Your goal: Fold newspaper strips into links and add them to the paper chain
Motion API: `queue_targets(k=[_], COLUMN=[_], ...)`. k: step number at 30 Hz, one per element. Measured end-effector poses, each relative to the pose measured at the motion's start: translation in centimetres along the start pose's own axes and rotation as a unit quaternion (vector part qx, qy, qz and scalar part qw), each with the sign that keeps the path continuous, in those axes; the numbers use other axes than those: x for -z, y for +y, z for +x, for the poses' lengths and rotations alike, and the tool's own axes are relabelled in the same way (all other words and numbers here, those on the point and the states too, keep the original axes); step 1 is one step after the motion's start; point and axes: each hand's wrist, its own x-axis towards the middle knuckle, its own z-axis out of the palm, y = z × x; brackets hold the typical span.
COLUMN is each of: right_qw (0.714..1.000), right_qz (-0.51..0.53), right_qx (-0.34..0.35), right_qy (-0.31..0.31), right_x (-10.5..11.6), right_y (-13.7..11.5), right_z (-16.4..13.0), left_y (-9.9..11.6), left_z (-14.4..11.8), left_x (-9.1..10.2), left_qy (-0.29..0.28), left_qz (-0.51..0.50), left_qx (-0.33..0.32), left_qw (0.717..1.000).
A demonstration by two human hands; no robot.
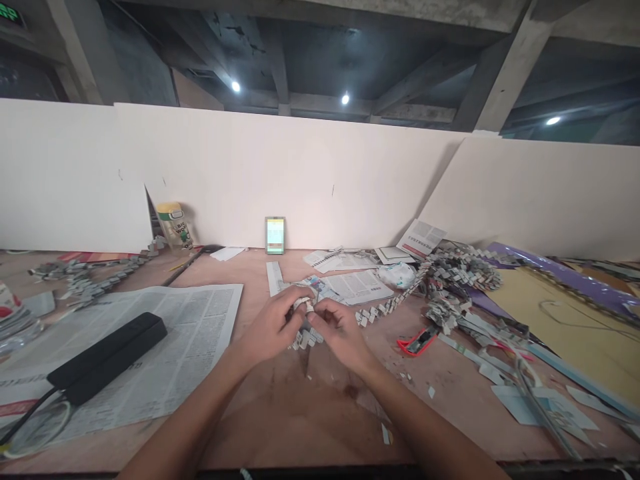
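Note:
My left hand [281,319] and my right hand [341,328] meet over the middle of the table. Between their fingertips is a folded newspaper chain [306,339], its zigzag links hanging below the fingers. Both hands are closed, thumbs and fingers pinching the folded paper from either side. The part right inside the pinch is mostly hidden. Just behind the hands lie a pale paper strip [274,277] and printed newspaper pieces [357,287]. To the right, another stretch of woven paper chain [383,311] runs toward a larger heap of chain [457,267].
A black power strip [107,357] rests on a spread newspaper [200,327] at left. A lit phone [275,235] leans on the white board [300,167], with a yellow-lidded bottle [175,227] farther left. At right are a red-edged cutter [417,341], paper scraps [545,405] and a yellow sheet [565,320].

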Motion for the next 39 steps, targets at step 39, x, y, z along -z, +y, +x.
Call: queue_targets(k=[39], right_qw=[0.977], right_qz=[-0.039], right_qx=[0.149], right_qy=[0.147], right_x=[0.1], right_y=[0.9], right_z=[0.0], left_y=[-0.2], left_z=[-0.3], left_x=[-1.9], left_qy=[-0.060], left_qz=[-0.399], left_qx=[0.164], left_qw=[0.900])
